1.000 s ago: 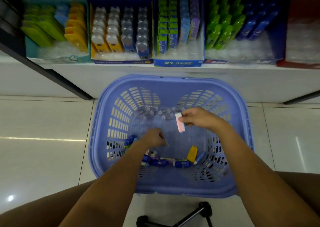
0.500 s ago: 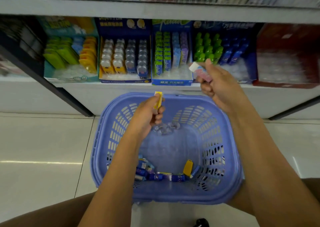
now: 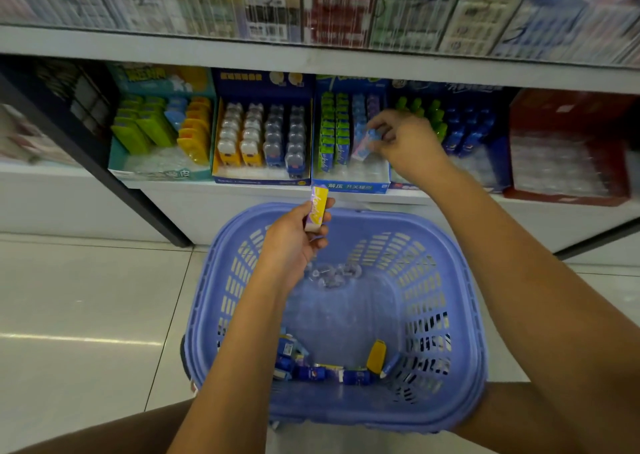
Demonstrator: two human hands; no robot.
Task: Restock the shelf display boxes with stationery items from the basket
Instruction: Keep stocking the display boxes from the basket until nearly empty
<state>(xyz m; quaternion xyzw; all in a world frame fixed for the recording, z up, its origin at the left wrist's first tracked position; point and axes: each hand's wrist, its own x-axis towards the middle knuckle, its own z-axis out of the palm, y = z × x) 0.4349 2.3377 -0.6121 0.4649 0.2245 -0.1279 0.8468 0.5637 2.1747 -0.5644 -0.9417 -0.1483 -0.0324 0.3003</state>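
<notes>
We see the right hand (image 3: 403, 145) reaching into the middle blue display box (image 3: 349, 186) on the shelf (image 3: 242, 195), fingers closed around a pink eraser (image 3: 362, 147) just beside the rows of green ones (image 3: 332, 141). The left hand (image 3: 294, 245) pinches a yellow eraser (image 3: 317, 207) upright over the far rim of the purple basket (image 3: 460, 315). More small items (image 3: 346, 370) lie along the near side of the basket floor
</notes>
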